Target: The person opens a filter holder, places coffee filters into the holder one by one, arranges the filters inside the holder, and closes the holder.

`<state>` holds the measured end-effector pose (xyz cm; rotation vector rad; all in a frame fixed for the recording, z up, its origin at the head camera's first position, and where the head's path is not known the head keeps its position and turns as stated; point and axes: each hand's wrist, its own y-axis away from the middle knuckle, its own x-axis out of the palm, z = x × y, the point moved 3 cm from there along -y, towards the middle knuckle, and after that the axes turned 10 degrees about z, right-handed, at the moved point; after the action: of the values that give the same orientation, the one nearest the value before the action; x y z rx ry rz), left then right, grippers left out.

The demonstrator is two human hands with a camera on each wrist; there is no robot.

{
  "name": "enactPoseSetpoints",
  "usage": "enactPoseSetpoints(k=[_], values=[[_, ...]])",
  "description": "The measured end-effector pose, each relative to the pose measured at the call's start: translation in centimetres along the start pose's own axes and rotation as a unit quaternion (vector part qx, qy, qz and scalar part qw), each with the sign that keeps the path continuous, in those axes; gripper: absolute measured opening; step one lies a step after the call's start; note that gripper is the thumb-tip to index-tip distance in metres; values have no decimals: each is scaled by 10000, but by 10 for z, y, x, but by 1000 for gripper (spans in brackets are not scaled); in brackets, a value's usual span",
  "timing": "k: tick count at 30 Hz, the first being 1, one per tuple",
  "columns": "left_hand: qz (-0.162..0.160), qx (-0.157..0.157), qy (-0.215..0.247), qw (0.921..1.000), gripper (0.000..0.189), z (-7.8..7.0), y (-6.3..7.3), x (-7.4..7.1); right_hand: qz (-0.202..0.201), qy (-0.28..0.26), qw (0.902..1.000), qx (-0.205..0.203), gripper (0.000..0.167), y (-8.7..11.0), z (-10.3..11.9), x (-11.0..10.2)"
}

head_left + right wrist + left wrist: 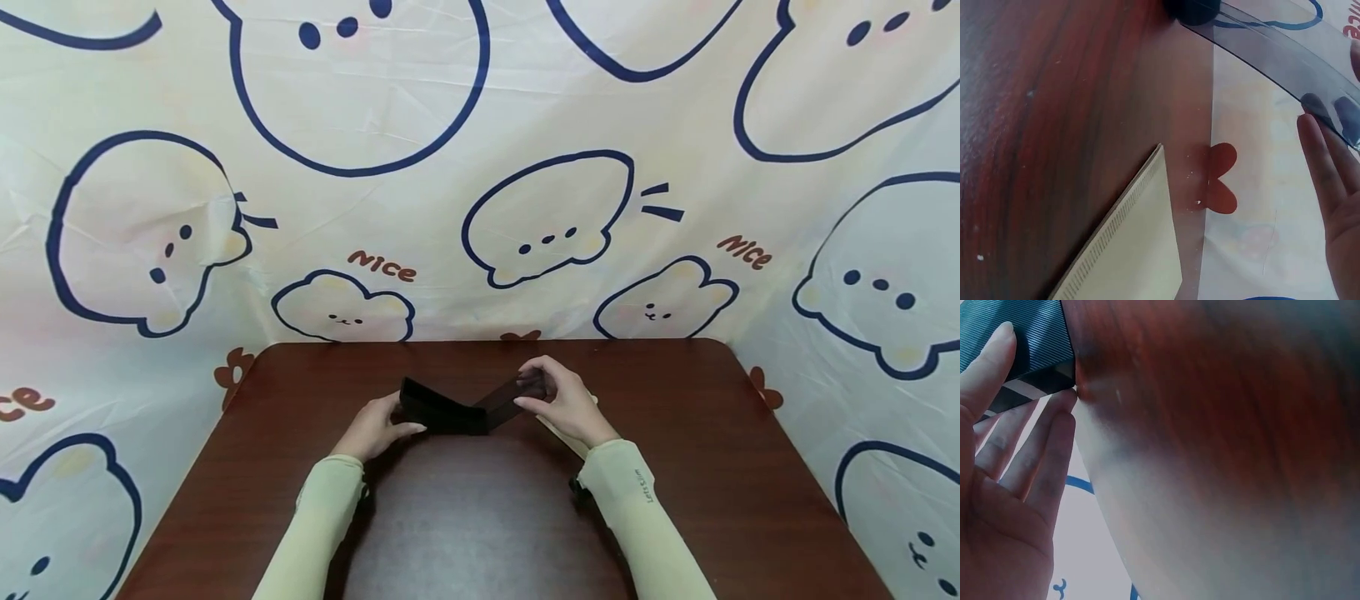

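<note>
A black box [442, 412] with a finely ridged face is tilted over the far middle of the table. My left hand [373, 429] grips its left end, and in the left wrist view the thumb lies on the ridged face [1041, 337] while the fingers are beneath. From the box's right end a smoky see-through panel [502, 406] slants up to the right. My right hand [562, 402] pinches the panel's far end between thumb and fingers. In the right wrist view the clear strip [1272, 53] runs from the dark box end to the fingertips.
Under the right hand, a flat beige piece [1135, 244] with a row of short marks along one edge lies on the brown table [480, 517]. A pale cloth [420, 208] printed with cartoon outlines hangs behind and along both sides.
</note>
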<state>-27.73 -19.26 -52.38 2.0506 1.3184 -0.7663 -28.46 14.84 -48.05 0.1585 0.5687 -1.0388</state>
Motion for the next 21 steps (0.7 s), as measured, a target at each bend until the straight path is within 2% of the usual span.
enactPoseSetpoints(k=[11, 16, 21], values=[[7, 155, 22, 9999, 40, 2, -1, 0, -27, 5, 10000, 23, 43, 0, 2, 2], [47, 66, 68, 9999, 47, 3, 1, 1, 37, 7, 10000, -7, 44, 0, 1, 2], [60, 62, 76, 9999, 43, 1, 1, 0, 51, 48, 10000, 26, 44, 0, 0, 2]])
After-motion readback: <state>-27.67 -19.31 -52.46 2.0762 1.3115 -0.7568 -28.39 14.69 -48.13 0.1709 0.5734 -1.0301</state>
